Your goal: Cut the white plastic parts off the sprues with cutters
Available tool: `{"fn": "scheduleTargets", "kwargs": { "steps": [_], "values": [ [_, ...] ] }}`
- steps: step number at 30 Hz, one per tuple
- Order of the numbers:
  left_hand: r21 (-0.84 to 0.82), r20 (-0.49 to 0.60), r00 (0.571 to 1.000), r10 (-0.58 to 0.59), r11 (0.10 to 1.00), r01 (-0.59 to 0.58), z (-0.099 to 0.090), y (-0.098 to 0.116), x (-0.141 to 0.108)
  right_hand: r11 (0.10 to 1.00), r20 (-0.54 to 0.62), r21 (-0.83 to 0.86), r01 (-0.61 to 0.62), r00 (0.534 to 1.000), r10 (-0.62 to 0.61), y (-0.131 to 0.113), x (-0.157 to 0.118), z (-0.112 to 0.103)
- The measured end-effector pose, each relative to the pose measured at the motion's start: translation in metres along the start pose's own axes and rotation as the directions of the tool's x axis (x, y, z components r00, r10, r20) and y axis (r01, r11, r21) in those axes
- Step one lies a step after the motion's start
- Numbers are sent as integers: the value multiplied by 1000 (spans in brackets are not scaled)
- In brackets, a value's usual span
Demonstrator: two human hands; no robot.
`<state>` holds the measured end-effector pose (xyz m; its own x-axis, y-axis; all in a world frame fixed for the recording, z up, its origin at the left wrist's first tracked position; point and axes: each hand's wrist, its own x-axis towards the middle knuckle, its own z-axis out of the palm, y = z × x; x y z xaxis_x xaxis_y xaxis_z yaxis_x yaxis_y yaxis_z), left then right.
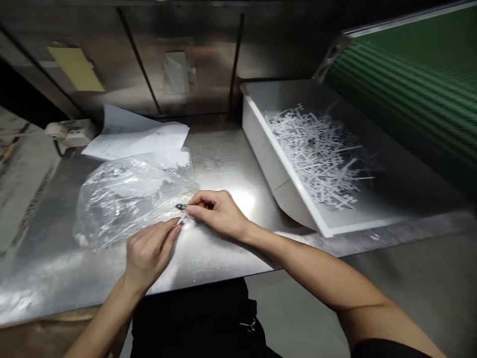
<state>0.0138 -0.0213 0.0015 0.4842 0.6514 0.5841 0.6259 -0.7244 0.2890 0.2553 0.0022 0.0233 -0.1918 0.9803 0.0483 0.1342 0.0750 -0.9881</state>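
My right hand (216, 211) is closed in a pinch round a small dark metal tool (181, 206), whose tip points left; the rest of it is hidden in the fingers. Close below it, the fingertips of my left hand (152, 246) are pinched on a thin white plastic piece (182, 219). Both hands are just above the metal table, at the right edge of a clear plastic bag (126, 199). White material shows through the bag's film.
A large white bin (283, 164) holding a heap of thin white plastic pieces (316, 154) stands at the right. Above it hangs a green conveyor belt (417, 84). Paper sheets (137, 136) and a power socket (72, 132) are at the back left of the metal table (216, 154).
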Motion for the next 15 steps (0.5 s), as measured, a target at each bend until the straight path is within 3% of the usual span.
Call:
{"fn": "scheduleTargets", "kwargs": {
  "steps": [15],
  "values": [
    [-78,-6,988,-157,985,156,-1,10,1,997,7,-43,-62,998,63,-4,3,-8]
  ]
}}
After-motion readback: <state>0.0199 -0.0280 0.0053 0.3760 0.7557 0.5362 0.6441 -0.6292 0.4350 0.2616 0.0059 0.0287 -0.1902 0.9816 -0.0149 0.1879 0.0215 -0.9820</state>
